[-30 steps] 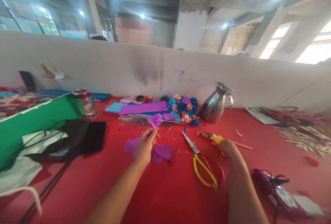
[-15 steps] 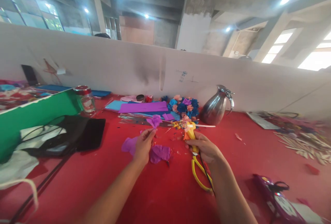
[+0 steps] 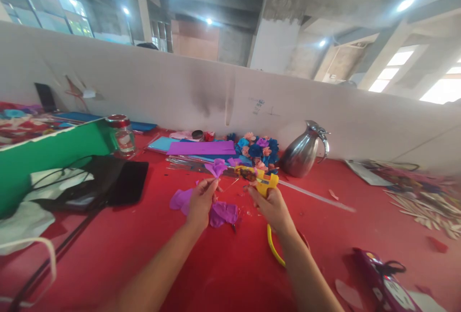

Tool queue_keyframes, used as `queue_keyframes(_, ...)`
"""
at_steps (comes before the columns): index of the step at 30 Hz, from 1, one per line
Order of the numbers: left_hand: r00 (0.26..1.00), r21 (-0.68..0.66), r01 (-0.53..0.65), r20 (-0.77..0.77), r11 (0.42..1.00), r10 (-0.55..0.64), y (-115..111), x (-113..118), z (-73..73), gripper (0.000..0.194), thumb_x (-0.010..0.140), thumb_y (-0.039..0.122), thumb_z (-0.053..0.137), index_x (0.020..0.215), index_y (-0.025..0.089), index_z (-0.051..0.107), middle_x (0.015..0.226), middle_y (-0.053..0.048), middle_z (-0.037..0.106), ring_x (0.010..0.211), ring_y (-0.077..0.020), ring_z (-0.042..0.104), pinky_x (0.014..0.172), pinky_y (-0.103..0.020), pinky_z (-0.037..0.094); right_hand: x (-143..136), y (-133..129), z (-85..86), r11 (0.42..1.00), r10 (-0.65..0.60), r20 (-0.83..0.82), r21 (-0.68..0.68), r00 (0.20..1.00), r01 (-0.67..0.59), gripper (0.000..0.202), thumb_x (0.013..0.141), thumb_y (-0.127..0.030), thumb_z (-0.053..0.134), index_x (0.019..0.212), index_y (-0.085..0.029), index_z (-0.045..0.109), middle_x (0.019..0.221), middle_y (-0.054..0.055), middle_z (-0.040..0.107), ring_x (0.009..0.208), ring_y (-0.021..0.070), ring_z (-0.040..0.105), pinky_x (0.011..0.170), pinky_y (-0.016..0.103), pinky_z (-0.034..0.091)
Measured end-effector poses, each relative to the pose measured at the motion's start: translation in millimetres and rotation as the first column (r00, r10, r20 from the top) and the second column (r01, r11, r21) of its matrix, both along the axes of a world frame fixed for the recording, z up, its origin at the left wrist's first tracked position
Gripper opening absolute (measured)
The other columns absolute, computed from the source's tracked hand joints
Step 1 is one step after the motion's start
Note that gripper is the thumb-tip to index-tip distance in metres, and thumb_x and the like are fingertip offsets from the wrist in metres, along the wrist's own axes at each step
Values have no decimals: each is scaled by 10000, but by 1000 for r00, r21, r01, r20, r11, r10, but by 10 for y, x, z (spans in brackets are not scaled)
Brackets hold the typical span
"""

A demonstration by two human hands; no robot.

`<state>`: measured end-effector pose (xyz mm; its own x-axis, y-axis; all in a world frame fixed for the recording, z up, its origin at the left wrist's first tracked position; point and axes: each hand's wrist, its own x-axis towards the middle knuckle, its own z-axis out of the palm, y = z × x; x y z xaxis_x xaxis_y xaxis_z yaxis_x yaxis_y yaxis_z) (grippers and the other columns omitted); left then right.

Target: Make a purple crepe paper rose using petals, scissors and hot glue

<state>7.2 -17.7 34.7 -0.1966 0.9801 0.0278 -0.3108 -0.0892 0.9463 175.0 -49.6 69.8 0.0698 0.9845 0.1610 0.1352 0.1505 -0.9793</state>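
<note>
My left hand (image 3: 200, 200) pinches a small purple paper flower (image 3: 216, 167) by its base and holds it above the red table (image 3: 223, 273). My right hand (image 3: 271, 205) grips a yellow glue gun (image 3: 260, 178), with its nozzle pointing left toward the flower. Purple paper scraps (image 3: 223, 213) lie on the table just below both hands. Yellow-handled scissors (image 3: 272, 247) lie under my right forearm, mostly hidden.
A steel jug (image 3: 301, 153) stands at the back beside a pile of paper flowers (image 3: 257, 149) and purple and blue paper sheets (image 3: 200, 149). A glass jar (image 3: 123, 134), a green board (image 3: 50, 156) and a black bag (image 3: 104, 182) are at the left. A purple case (image 3: 382, 281) lies at the right.
My right hand picked the glue gun up from the table at the right and carried it left, up to the flower. The left hand has kept the flower nearly still.
</note>
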Motion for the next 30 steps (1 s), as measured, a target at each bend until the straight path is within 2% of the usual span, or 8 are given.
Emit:
queue_keyframes(4,1000,-11,-14,-6,1000,14,-9,13,8,280,643,420,715,657,164,602,566,41,561,408,-43,357,407,-193,257,-83,29,-103,994,34,141,103,989,-49,252,755,-405,638,870,-182,654,750,32,671,673,194,594,597,284,466)
queue_keyframes(6,1000,-11,-13,-9,1000,13,-16,21,12,279,640,419,717,653,165,604,565,42,562,408,-43,357,406,-195,246,-108,53,-161,990,39,183,126,982,-62,245,786,-366,605,948,-189,654,884,53,701,804,231,630,722,325,488)
queue_keyframes(9,1000,5,-3,-8,1000,3,-22,30,9,272,641,418,715,673,166,615,568,41,565,413,-47,365,411,-198,243,-117,79,-220,984,58,225,153,973,-94,262,817,-341,571,1026,-201,646,963,58,708,890,248,642,813,351,481)
queue_keyframes(12,1000,11,-3,-2,1000,3,-21,32,-1,266,644,410,711,689,164,618,570,43,560,415,-48,360,415,-195,250,-108,86,-238,980,11,301,186,954,-70,256,829,-344,553,1023,-203,646,949,59,707,896,250,644,813,345,481)
queue_keyframes(17,1000,8,7,8,1000,-7,-24,34,7,272,646,406,708,713,158,620,582,40,566,427,-49,376,426,-190,271,-98,82,-241,988,-26,439,151,898,-45,247,840,-343,513,976,-186,647,842,61,697,791,228,647,725,304,488)
queue_keyframes(25,1000,17,23,-11,1000,-23,-27,22,1,256,663,398,694,667,158,604,580,48,554,438,-44,379,438,-190,275,-81,56,-200,988,-71,471,156,879,-4,282,843,-381,503,1008,-193,632,912,82,706,849,253,651,727,322,474)
queue_keyframes(30,1000,5,21,-5,1000,-21,-19,23,0,260,663,399,694,702,155,612,573,46,560,422,-46,373,423,-193,262,-86,51,-196,987,-62,497,160,865,-21,255,843,-355,498,974,-188,640,866,89,701,850,252,650,737,319,473)
